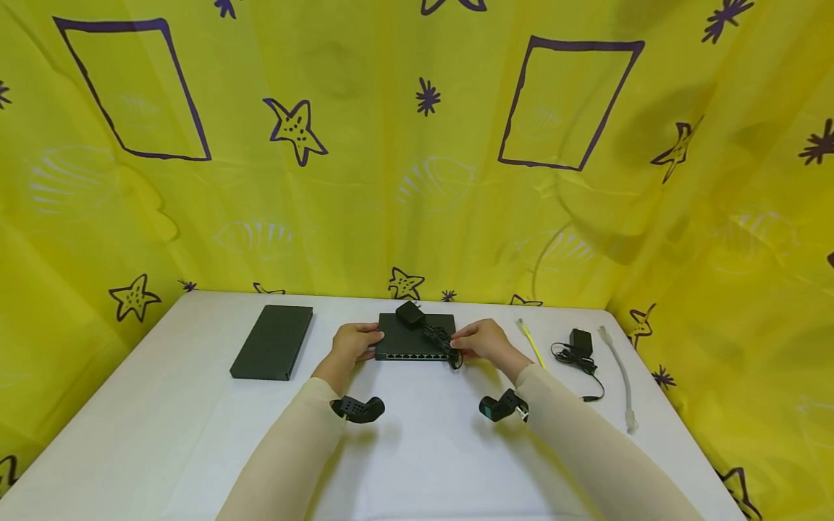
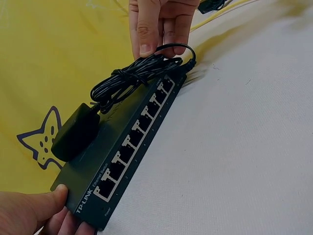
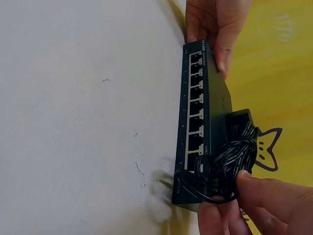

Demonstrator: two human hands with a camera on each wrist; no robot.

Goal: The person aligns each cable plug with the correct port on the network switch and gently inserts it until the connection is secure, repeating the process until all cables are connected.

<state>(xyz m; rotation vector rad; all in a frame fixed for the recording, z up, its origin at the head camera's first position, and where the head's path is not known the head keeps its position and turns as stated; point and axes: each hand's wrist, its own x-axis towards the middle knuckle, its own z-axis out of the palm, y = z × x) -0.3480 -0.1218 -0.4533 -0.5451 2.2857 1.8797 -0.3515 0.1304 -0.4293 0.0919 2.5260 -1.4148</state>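
A black TP-LINK Ethernet switch (image 1: 415, 347) is held by its left end in my left hand (image 1: 352, 347), thumb on top and fingers below, as the left wrist view shows. On the switch lies a black power adapter (image 2: 76, 134) with its cord bundled (image 2: 132, 76). My right hand (image 1: 482, 341) pinches the cord bundle at the switch's right end. In the right wrist view the thumb (image 3: 252, 181) presses on the cord, while a loop of it hangs over the port side. Whether the right fingers also touch the switch, I cannot tell.
A flat dark box (image 1: 272, 341) lies on the white table (image 1: 163, 420) to the left. On the right are a yellow network cable (image 1: 531, 340), a second black power adapter (image 1: 580, 343) with its cord, and a grey network cable (image 1: 622, 376). A yellow curtain (image 1: 365, 202) hangs behind.
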